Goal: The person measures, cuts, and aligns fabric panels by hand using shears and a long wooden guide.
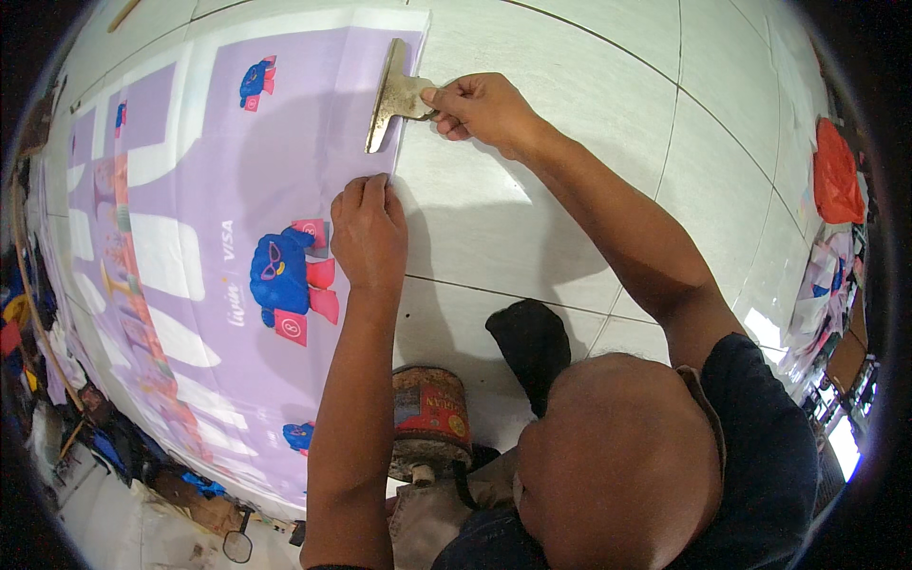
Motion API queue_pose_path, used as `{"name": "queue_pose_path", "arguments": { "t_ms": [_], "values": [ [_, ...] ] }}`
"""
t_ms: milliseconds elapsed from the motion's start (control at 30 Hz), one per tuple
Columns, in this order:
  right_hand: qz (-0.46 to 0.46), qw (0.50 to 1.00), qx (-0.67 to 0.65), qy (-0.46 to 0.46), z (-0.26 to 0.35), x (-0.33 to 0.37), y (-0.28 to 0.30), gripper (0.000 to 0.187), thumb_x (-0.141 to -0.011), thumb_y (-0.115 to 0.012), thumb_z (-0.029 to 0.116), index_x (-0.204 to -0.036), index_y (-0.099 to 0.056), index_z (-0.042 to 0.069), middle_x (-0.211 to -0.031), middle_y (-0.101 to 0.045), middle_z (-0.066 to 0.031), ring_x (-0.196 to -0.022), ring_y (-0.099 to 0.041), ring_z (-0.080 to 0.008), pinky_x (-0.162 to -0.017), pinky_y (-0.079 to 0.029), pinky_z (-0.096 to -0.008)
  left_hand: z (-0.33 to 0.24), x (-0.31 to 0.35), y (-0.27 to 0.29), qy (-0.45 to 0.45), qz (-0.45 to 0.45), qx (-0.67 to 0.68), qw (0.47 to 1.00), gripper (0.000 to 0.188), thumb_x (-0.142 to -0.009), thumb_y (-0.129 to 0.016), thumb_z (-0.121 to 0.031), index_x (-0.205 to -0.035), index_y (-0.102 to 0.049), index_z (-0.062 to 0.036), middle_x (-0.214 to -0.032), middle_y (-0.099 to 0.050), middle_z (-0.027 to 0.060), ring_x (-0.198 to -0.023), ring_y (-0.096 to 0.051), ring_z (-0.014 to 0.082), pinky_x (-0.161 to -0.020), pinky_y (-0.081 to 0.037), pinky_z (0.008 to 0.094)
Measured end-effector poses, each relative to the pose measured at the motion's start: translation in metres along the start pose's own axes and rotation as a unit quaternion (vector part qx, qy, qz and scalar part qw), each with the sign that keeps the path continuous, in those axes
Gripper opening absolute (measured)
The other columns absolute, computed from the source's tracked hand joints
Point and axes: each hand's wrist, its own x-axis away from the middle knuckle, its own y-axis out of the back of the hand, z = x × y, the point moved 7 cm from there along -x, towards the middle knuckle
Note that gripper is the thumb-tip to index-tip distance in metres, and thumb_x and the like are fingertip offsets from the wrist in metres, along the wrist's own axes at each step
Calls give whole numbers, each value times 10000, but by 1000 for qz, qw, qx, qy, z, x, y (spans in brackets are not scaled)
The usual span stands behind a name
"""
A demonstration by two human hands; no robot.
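Note:
A purple printed banner with blue cartoon figures and white shapes lies spread over the pale tiles on the left. My right hand grips the narrow end of a wide metal scraper. Its long blade rests along the banner's right edge, near the top. Just below the blade, my left hand is closed at the same edge, its fingers bent together on the banner. The fingertips of this hand are partly hidden.
A rusty tin can with a red label stands near my legs, beside a foot in a black sock. A red plastic bag lies at the far right, above scraps. Cluttered items line the left rim. White tiled floor extends right.

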Motion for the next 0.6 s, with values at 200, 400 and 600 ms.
{"name": "queue_pose_path", "arguments": {
  "t_ms": [200,400,600],
  "values": [
    [-26,994,100,17,2,-4,-2,662,-823,-684,582,-826,-665,-79,-686,-657,-122,-617,-640,-141,-572,-547,-295,-4,2,2,1,18,6,1000,217,-873,-614,-139,-1056,-659,-32,-1055,-646,154,-989,-592,355,-879,-470,447],
    [-7,991,131,-14,3,-1,2,691,-815,-688,605,-993,-652,-61,-777,-615,-81,-672,-591,-125,-608,-526,-249,25,24,43,-53,89,12,995,268,-864,-651,-184,-1100,-655,-57,-1140,-638,151,-1076,-588,344,-924,-479,420],
    [-133,901,401,95,16,18,9,769,-792,-629,691,-1123,-625,-3,-858,-673,-146,-802,-647,-230,-716,-501,-329,193,182,177,11,195,-97,976,285,-830,-682,-102,-1110,-651,-57,-1152,-635,154,-1107,-580,338,-955,-474,422]
  ]
}}
